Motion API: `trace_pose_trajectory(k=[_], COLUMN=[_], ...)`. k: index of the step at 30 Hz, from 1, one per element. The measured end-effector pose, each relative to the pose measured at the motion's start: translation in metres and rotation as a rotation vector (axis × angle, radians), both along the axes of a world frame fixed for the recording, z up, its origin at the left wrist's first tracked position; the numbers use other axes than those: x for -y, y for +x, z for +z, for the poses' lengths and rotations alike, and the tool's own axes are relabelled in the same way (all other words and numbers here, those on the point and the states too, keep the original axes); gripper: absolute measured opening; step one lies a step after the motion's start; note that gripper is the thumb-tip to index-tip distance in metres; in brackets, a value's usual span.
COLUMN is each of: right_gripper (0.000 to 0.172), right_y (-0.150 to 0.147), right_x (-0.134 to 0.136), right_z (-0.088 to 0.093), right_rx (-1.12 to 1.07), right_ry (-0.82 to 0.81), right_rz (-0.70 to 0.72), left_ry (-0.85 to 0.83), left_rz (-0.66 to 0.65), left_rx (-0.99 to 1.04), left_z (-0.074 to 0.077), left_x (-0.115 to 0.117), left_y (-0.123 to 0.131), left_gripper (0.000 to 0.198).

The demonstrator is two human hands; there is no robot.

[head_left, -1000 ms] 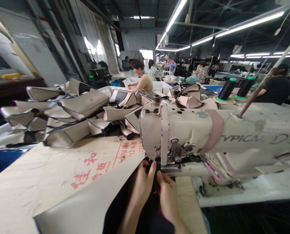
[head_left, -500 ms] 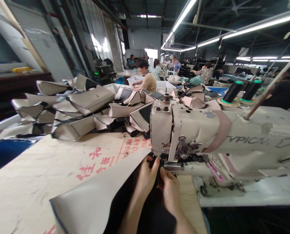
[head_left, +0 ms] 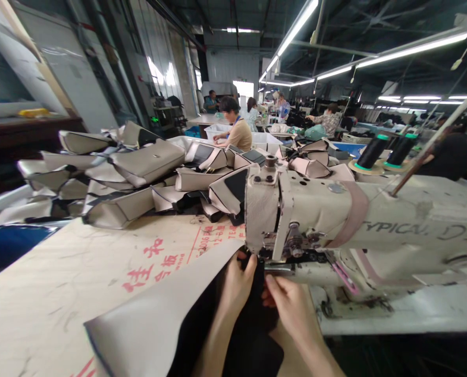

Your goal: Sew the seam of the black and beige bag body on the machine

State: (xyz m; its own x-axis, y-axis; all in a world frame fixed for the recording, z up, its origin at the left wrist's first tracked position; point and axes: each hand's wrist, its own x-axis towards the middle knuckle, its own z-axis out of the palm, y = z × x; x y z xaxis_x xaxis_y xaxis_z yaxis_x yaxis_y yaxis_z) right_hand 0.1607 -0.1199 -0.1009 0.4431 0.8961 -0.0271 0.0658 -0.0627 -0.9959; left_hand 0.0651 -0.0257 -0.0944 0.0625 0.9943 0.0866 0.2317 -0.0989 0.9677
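A light grey bag piece (head_left: 147, 309) with a black inner side (head_left: 253, 330) runs from the lower left up to the sewing machine (head_left: 304, 209). My left hand (head_left: 239, 285) grips its edge just below the machine head, thumb on top, the other fingers partly hidden by the material. Beside it on the right, my right hand (head_left: 286, 296) has its fingers curled at the right edge of the black material, close to the machine's metal arm end. The needle and the stitched spot are too dark to make out.
A heap of grey and black bags (head_left: 147, 162) lies behind the wooden board (head_left: 60, 293). Black thread spools (head_left: 373, 152) stand on the machine. Pink-handled snips (head_left: 345, 277) rest on its right side. A co-worker (head_left: 239, 131) sits further back, with others beyond.
My right hand has moved a little to the right, away from my left hand, to the edge of the black material. My left hand stays almost in place.
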Motion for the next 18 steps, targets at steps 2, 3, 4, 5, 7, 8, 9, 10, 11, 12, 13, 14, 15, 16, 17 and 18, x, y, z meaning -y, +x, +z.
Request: trace_pose_trajectory(k=[2,3,4,5,7,8,9,10,11,12,13,14,15,16,17,18], right_gripper=[0.032,0.029,0.027,0.031,0.037,0.037,0.041,0.042,0.043,0.044,0.044,0.045,0.046,0.046,0.046,0.046], right_y=[0.049,0.078,0.109,0.138,0.184,0.199,0.208,0.211,0.211,0.209,0.205,0.202,0.200,0.199,0.198,0.199], right_x=[0.033,0.052,0.072,0.090,0.121,0.132,0.140,0.145,0.148,0.149,0.150,0.150,0.149,0.149,0.150,0.150], right_z=[0.009,0.013,0.016,0.016,0.008,-0.001,-0.012,-0.024,-0.037,-0.049,-0.060,-0.068,-0.074,-0.077,-0.078,-0.078], right_rx=[0.522,0.779,0.995,1.173,1.416,1.490,1.529,1.549,1.558,1.560,1.558,1.554,1.549,1.543,1.538,1.535], right_ry=[0.154,0.277,0.310,0.280,0.193,0.163,0.153,0.146,0.149,0.154,0.156,0.157,0.154,0.149,0.144,0.138], right_rz=[-0.257,-0.461,-0.652,-0.803,-0.809,-0.733,-0.698,-0.667,-0.649,-0.645,-0.642,-0.642,-0.639,-0.640,-0.641,-0.636], left_ry=[-0.001,-0.001,-0.002,-0.004,-0.008,-0.012,-0.018,-0.024,-0.030,-0.035,-0.040,-0.045,-0.049,-0.052,-0.053,-0.052], left_rz=[0.003,0.004,0.004,0.004,0.004,0.002,-0.001,-0.004,-0.008,-0.012,-0.018,-0.024,-0.031,-0.038,-0.043,-0.046], left_rx=[0.008,0.012,0.017,0.021,0.029,0.031,0.032,0.032,0.030,0.027,0.023,0.018,0.013,0.007,0.002,-0.002], left_z=[0.001,0.001,0.001,0.001,0.000,0.000,0.000,0.000,0.000,0.000,0.000,0.001,0.001,0.002,0.002,0.002], left_x=[0.000,0.000,0.000,0.000,-0.001,-0.001,-0.001,-0.001,-0.001,0.000,0.000,0.001,0.001,0.002,0.003,0.004], left_y=[0.001,0.001,0.001,0.001,0.001,0.001,0.001,0.001,0.002,0.002,0.002,0.002,0.001,0.001,0.001,0.000], left_gripper=[0.023,0.024,0.024,0.024,0.024,0.025,0.026,0.026,0.027,0.027,0.027,0.027,0.027,0.027,0.027,0.027])
